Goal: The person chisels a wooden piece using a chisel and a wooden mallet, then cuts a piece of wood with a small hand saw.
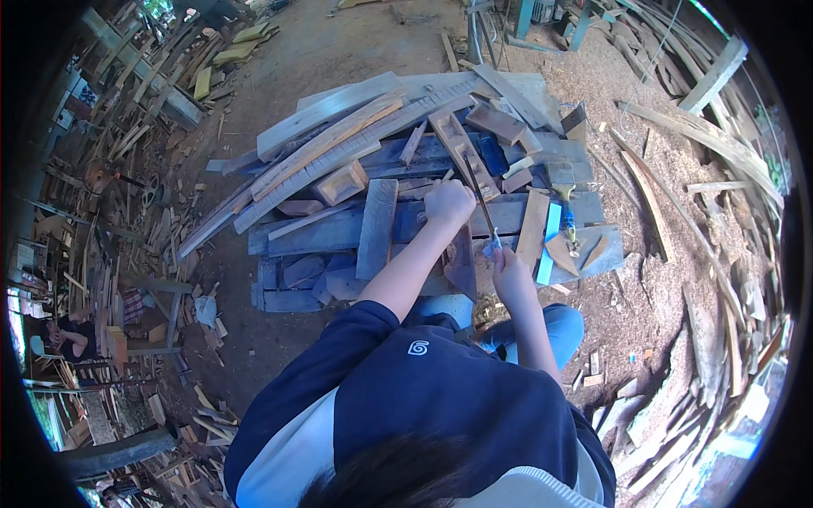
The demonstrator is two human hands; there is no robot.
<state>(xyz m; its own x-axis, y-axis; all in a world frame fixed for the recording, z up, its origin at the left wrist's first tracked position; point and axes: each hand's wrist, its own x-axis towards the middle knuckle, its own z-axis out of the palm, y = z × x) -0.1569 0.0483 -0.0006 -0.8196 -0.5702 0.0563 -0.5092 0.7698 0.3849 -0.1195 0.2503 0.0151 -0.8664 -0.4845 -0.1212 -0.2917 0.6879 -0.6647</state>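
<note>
My right hand [508, 264] is closed round the near end of a long thin dark tool [483, 203], where something pale and cloth-like shows at the fingers. The tool slants away to the far left, passing close by my left hand [450, 203]. That left hand is a fist over the middle of the bench; what it grips is hidden. Beyond it lies a wooden block with hollows cut in it [457, 142]. Another block with a carved recess [341, 182] rests to the left. Between the blocks and my lap spreads a low plank bench [330, 230].
Long boards [326, 118] are piled across the bench's far side. On its right are a brush-like tool [562, 190], a light blue strip [549, 241] and a dark tray-like thing [489, 154]. Scrap wood [135, 203] heaps at left; long offcuts [648, 203] lie on the right.
</note>
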